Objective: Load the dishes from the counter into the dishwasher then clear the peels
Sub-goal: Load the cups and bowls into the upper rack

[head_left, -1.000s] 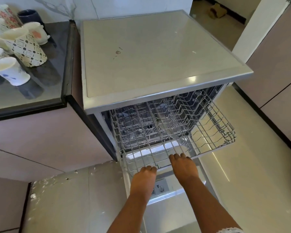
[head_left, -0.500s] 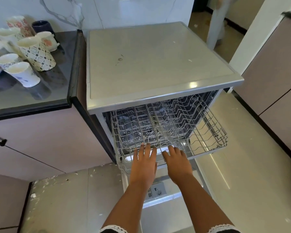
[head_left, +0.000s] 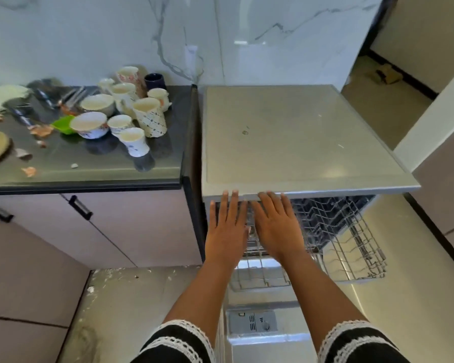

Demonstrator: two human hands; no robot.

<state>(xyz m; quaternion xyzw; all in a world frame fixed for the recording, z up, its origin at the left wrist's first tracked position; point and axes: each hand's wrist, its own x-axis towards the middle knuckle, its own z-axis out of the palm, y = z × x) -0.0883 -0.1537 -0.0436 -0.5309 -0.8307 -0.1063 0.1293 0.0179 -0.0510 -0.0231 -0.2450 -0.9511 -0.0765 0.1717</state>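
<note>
Dishwasher rack (head_left: 351,247) pulled out, left hand (head_left: 227,231) and right hand (head_left: 277,229) flat above

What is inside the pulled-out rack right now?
The rack shows only bare wire tines, no dishes. Its left part is covered by the left hand and right hand; its back sits hidden inside the dishwasher.

- Left hand (head_left: 227,231) and right hand (head_left: 277,226) lie flat, fingers straight, over the pulled-out wire rack (head_left: 351,247) of the open dishwasher (head_left: 286,132)
- Cups (head_left: 131,113), plates and peels (head_left: 41,131) sit on the dark counter (head_left: 89,166)
</note>
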